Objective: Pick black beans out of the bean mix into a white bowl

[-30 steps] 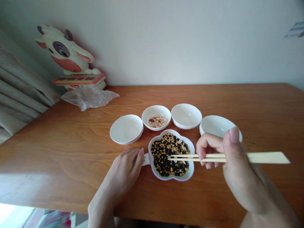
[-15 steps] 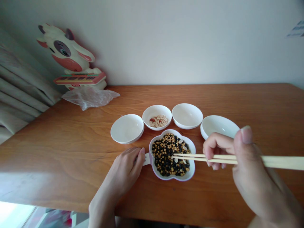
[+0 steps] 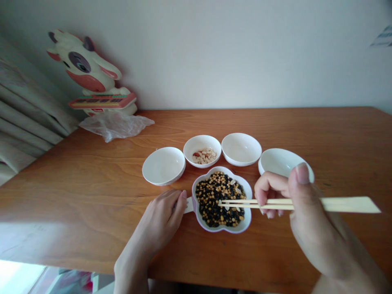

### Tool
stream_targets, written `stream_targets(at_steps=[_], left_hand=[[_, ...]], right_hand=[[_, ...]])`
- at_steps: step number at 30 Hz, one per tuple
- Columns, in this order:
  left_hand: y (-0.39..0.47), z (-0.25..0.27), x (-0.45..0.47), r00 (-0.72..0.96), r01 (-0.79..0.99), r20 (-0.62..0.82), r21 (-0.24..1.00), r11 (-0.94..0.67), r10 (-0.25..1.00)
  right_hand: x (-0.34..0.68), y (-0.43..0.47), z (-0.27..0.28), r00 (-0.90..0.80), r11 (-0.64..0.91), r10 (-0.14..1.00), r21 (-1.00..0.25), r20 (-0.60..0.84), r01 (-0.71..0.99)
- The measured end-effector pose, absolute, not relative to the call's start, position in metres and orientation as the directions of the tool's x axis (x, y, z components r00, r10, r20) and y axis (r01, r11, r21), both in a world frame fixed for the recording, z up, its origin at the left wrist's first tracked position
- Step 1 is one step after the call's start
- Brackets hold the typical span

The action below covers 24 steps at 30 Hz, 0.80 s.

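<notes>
My left hand is closed around the handle of a flower-shaped bowl with a pale purple rim. Black beans, yellow beans and a few pale peanut halves fill that bowl. In my right hand is a pair of light wooden chopsticks, held level, their tips down among the beans near the bowl's middle. A small pale piece shows at the tips; whether it is pinched I cannot tell. Behind stands a white bowl containing peanut halves and a reddish bit.
White bowls stand in a row: one at left, one right of centre, and one at far right, partly behind my right hand. A cow-shaped toy keyboard and a crumpled plastic bag lie at back left on the wooden table.
My right hand and the chopsticks have shifted slightly left, and the tips have moved a little further left over the beans. My left hand and the bowls stay put.
</notes>
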<state>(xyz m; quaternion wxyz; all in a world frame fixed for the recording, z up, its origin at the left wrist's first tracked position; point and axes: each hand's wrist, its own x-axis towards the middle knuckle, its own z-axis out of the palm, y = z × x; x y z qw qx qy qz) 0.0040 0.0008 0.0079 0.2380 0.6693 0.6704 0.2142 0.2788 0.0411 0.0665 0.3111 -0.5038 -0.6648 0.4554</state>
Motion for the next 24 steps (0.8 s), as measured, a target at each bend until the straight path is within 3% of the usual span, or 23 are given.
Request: stream_targets(at_steps=[7, 16, 24], left_hand=[[0.000, 0.006, 0.003, 0.014, 0.791, -0.061, 0.612, 0.026, 0.998], [0.000, 0.006, 0.002, 0.015, 0.786, -0.048, 0.619, 0.018, 0.999], [0.001, 0.006, 0.003, 0.013, 0.795, -0.054, 0.606, 0.022, 0.998]], right_hand=[[0.276, 0.042, 0.068, -0.289, 0.080, 0.957, -0.925, -0.033, 0.372], [0.272, 0.044, 0.075, -0.238, 0.176, 0.967, -0.906, 0.087, 0.384], [0.269, 0.047, 0.078, 0.008, 0.207, 0.975, -0.924, 0.222, 0.321]])
